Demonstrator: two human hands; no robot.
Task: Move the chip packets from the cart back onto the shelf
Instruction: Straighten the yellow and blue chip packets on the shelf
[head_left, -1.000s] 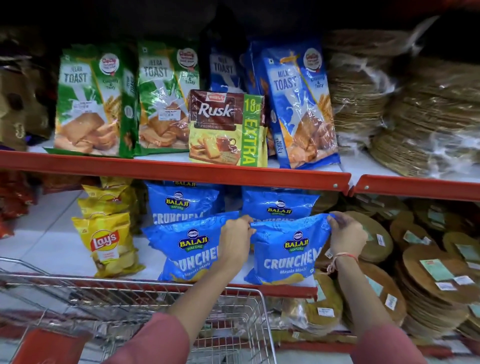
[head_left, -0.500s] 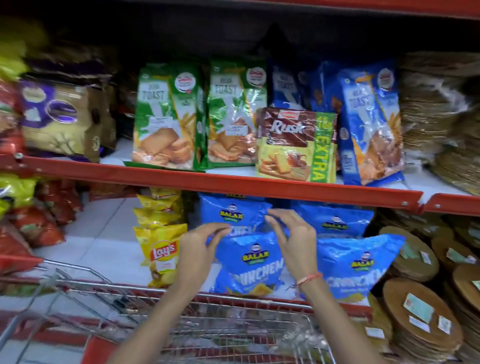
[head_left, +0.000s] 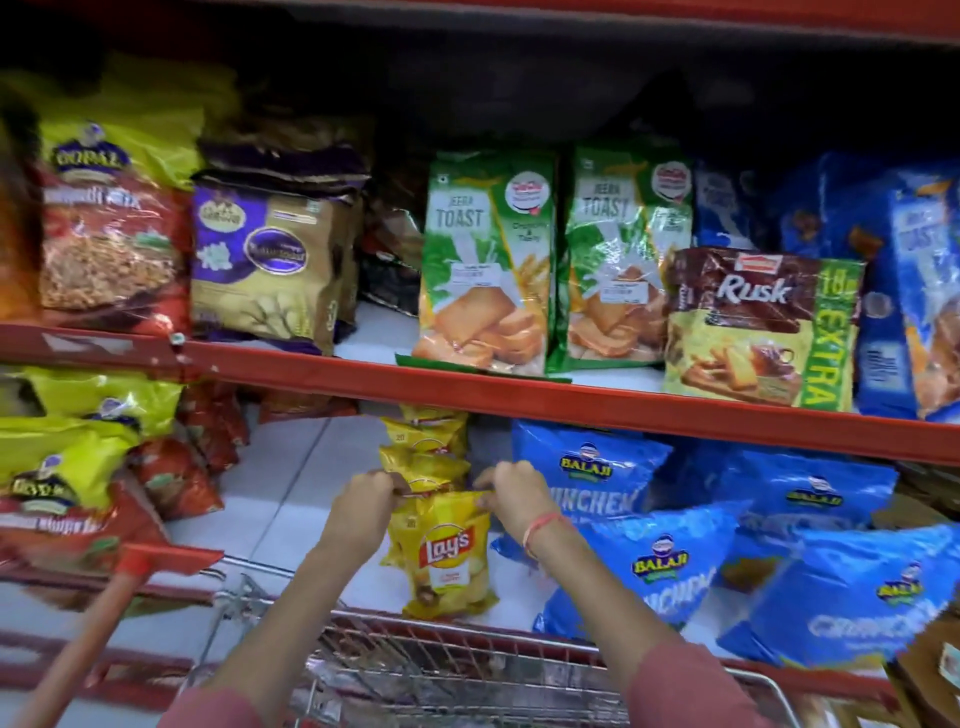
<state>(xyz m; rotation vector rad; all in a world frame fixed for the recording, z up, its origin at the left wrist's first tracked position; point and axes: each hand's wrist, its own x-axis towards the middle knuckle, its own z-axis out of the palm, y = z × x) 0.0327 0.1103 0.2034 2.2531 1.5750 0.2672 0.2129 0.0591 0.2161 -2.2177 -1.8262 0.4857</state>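
Observation:
A yellow Lay's packet (head_left: 447, 556) stands at the front of the lower shelf (head_left: 280, 499), heading a row of more yellow packets (head_left: 423, 447) behind it. My left hand (head_left: 363, 501) pinches its top left corner and my right hand (head_left: 511, 496) pinches its top right corner. To the right, several blue Balaji packets (head_left: 670, 566) lie on the same shelf. The wire cart (head_left: 431, 660) is directly below my forearms; I cannot tell what is inside it.
The upper shelf holds green toast packs (head_left: 483, 260), a Rusk pack (head_left: 758, 327) and blue toast packs (head_left: 914, 291). Red and yellow snack bags (head_left: 78, 467) fill the left side. The red shelf rail (head_left: 571, 400) runs just above my hands. The cart's red handle (head_left: 130, 566) sits at lower left.
My hands left the blue Balaji packets and moved left to the yellow Lay's packet, now gripping its top corners. The view has swung left and closer.

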